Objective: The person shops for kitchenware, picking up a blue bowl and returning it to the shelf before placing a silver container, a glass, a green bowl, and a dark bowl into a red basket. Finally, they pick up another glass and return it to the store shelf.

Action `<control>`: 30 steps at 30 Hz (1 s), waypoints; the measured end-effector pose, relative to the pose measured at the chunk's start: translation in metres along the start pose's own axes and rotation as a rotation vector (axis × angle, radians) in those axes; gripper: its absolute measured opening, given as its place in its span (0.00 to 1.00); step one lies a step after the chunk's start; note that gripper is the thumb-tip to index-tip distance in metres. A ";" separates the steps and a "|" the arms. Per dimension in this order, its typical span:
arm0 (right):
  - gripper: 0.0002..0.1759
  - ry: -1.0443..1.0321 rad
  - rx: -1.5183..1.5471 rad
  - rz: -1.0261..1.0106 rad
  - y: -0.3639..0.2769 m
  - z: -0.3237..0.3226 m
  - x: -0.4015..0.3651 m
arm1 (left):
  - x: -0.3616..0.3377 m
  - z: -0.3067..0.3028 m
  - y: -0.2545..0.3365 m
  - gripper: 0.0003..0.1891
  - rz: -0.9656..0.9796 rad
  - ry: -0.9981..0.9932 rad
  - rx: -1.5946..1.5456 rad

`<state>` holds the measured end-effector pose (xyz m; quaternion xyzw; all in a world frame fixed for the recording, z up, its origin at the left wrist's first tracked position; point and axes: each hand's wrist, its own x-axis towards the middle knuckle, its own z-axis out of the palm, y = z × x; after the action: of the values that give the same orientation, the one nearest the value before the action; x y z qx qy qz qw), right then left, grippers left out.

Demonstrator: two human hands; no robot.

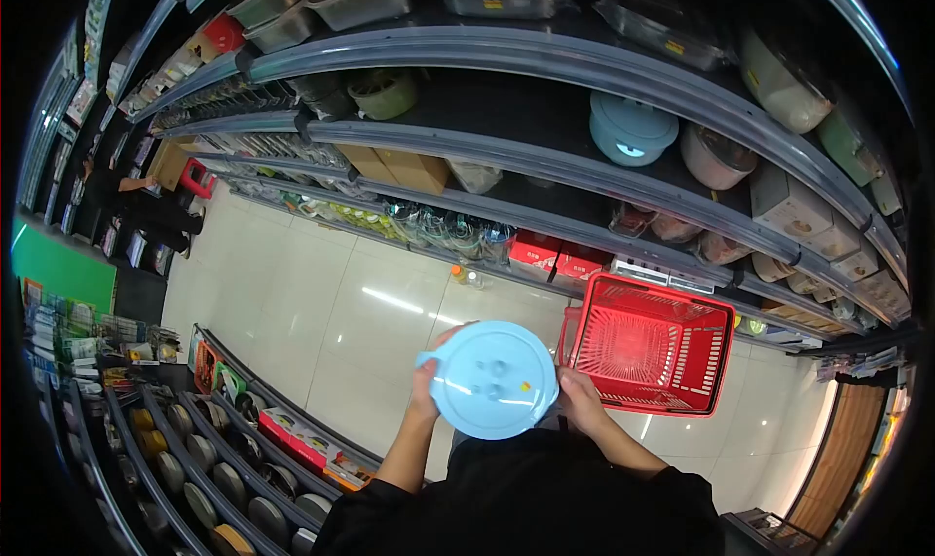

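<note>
Between my hands, in front of my body, is a light-blue lidded bowl (494,379) with side handles, seen from above. Its round lid faces up and carries a small yellow sticker. My left hand (426,389) is closed around the handle on the left side. At the opposite edge, my right hand (580,398) grips the bowl's right side, with the thumb near the rim. The lid hides the bowl's underside and some of my fingers. A similar blue lidded pot (633,128) stands on the shelf ahead.
A red shopping basket (654,347) stands on the tiled floor to my right. Shelves (526,157) ahead hold pots, steel containers and boxes. Small bottles (467,277) stand by the lowest shelf. Pans (229,483) fill a rack behind left. Another person (141,201) stands far left.
</note>
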<state>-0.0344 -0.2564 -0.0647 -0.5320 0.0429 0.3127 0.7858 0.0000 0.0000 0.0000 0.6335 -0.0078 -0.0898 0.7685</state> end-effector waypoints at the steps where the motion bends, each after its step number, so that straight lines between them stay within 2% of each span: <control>1: 0.21 -0.027 0.143 -0.153 -0.003 0.004 0.006 | -0.001 -0.010 -0.006 0.45 -0.118 0.110 -0.303; 2: 0.21 -0.055 0.286 -0.306 -0.007 0.007 0.012 | -0.001 -0.021 -0.011 0.44 -0.235 0.218 -0.606; 3: 0.21 -0.036 0.204 -0.314 -0.028 0.023 0.015 | 0.003 -0.039 -0.011 0.44 -0.208 0.184 -0.680; 5: 0.21 0.019 0.192 -0.327 -0.039 0.057 0.021 | -0.003 -0.073 0.008 0.41 -0.343 0.166 -0.978; 6: 0.20 0.027 0.198 -0.344 -0.037 0.070 0.026 | -0.004 -0.076 0.024 0.41 -0.333 0.162 -0.975; 8: 0.21 0.055 0.159 -0.339 -0.036 0.089 0.031 | 0.000 -0.069 0.052 0.37 -0.128 0.201 -1.098; 12: 0.20 0.078 0.111 -0.273 -0.024 0.124 0.055 | 0.005 -0.132 0.035 0.35 -0.038 0.234 -1.184; 14: 0.24 0.026 0.121 -0.244 -0.025 0.148 0.071 | 0.007 -0.170 0.029 0.36 -0.149 0.184 -1.125; 15: 0.24 0.024 0.104 -0.248 -0.027 0.160 0.081 | 0.010 -0.182 0.022 0.36 -0.138 0.177 -1.138; 17: 0.35 0.070 0.278 -0.191 -0.043 0.199 0.094 | 0.016 -0.201 0.013 0.36 -0.111 0.157 -0.930; 18: 0.49 0.069 0.206 -0.133 -0.049 0.211 0.103 | 0.020 -0.204 0.012 0.36 -0.108 0.153 -0.944; 20: 0.48 0.084 0.227 -0.063 -0.028 0.207 0.123 | 0.023 -0.192 0.022 0.36 0.007 0.083 -0.637; 22: 0.43 0.162 0.324 0.041 -0.028 0.211 0.136 | 0.024 -0.185 0.034 0.45 0.079 0.017 -0.336; 23: 0.39 0.230 0.323 0.067 -0.040 0.215 0.137 | 0.023 -0.185 0.031 0.45 0.083 0.016 -0.343; 25: 0.37 0.171 0.256 0.043 -0.049 0.208 0.140 | 0.019 -0.187 0.025 0.48 0.103 -0.030 -0.328; 30: 0.39 0.158 0.053 -0.034 -0.058 0.222 0.148 | 0.022 -0.203 0.037 0.53 0.162 -0.006 -0.376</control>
<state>0.0561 -0.0132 0.0185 -0.5345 0.1039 0.2553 0.7989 0.0523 0.2013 -0.0059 0.4761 -0.0439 -0.0293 0.8778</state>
